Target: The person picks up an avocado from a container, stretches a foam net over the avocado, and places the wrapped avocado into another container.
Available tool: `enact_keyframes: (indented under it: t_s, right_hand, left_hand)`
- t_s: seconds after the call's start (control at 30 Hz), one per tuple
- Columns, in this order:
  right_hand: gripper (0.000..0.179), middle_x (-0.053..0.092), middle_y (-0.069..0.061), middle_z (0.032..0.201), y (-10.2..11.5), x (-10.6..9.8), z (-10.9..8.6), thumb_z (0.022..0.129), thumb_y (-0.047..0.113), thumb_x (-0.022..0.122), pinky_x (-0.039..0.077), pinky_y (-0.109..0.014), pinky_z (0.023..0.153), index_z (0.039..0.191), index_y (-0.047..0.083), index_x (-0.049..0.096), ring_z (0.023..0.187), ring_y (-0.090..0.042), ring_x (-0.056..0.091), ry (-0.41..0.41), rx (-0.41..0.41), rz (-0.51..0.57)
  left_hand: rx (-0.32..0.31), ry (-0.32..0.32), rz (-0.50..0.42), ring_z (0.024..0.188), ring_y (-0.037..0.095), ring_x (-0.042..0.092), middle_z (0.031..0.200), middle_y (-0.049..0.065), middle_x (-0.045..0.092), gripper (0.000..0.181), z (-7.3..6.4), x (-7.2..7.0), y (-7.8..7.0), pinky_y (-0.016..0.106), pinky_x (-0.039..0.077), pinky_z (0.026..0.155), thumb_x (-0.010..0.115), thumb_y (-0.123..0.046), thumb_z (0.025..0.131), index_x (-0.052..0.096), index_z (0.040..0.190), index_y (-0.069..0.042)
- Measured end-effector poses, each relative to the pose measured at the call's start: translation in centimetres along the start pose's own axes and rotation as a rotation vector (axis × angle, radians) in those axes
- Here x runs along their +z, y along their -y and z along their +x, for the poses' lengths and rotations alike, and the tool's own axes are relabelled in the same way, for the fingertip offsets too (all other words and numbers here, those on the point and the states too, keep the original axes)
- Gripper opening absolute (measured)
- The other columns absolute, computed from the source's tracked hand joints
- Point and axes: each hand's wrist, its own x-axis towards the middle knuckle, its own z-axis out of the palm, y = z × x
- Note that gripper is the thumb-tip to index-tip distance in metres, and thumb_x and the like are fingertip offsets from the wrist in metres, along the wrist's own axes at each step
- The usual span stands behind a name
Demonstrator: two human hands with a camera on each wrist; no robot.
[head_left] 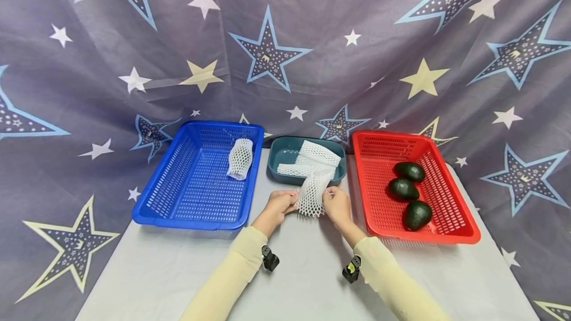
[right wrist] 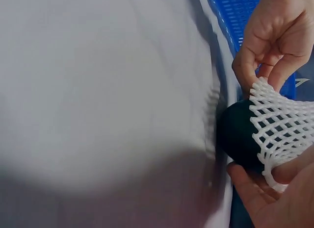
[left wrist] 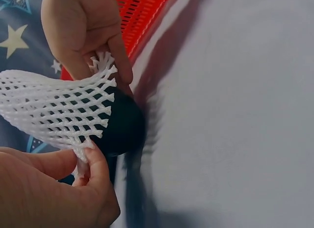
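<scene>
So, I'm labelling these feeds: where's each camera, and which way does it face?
Head: on the head, facing forward and down at the blue basket, teal tray and red basket; left hand, right hand and sleeves show.
Left wrist: on that wrist, facing the foam net and dark fruit, red basket behind; both hands show.
Right wrist: on that wrist, facing the net's other side, blue basket behind; both hands show.
Wrist views share net and fruit.
</scene>
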Motion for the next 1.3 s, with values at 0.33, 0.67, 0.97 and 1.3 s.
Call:
enact_keyframes:
  t_s: [0.33, 0.67, 0.97, 1.3]
  right_hand:
    - [0.016, 0.074, -0.017, 0.082, -0.6, -0.3, -0.1, 0.091, 0.007, 0.06, 0.056, -0.04, 0.073, 0.091, -0.002, 0.074, 0.08, -0.03, 0.068, 0.04, -0.012, -0.048]
    - [0.014, 0.073, -0.016, 0.079, -1.4, -0.1, -0.1, 0.09, 0.006, 0.061, 0.053, -0.034, 0.066, 0.085, -0.002, 0.072, 0.074, -0.025, 0.066, 0.07, -0.037, -0.106]
    - [0.012, 0.067, -0.009, 0.071, -1.6, -0.1, 0.1, 0.088, 0.006, 0.064, 0.048, -0.03, 0.061, 0.081, 0.0, 0.072, 0.069, -0.022, 0.059, 0.088, -0.045, -0.155]
    - [0.012, 0.066, -0.007, 0.069, -2.3, 0.4, 0.2, 0.085, 0.006, 0.064, 0.047, -0.032, 0.061, 0.075, 0.004, 0.069, 0.067, -0.022, 0.059, 0.073, -0.039, -0.178]
  left_hand:
    - [-0.028, -0.081, 0.045, 0.067, 0.005, 0.059, 0.103, 0.01, 0.073, 0.028, -0.1, -0.2, 0.1, 0.017, 0.056, 0.062, 0.061, 0.011, 0.09, 0.069, 0.117, 0.011]
    - [-0.049, -0.111, 0.13, 0.062, 0.003, 0.056, 0.093, 0.004, 0.068, 0.022, 0.3, -0.2, 0.3, 0.017, 0.055, 0.059, 0.063, 0.009, 0.091, 0.071, 0.111, 0.008]
    - [-0.041, -0.169, 0.218, 0.056, 0.004, 0.053, 0.088, 0.004, 0.067, 0.02, 0.7, 0.2, 0.5, 0.019, 0.055, 0.053, 0.063, 0.011, 0.083, 0.073, 0.1, 0.007]
    - [0.004, -0.245, 0.343, 0.052, 0.008, 0.051, 0.085, 0.008, 0.069, 0.009, 1.1, 0.7, 0.8, 0.018, 0.049, 0.044, 0.068, 0.005, 0.08, 0.072, 0.081, -0.002]
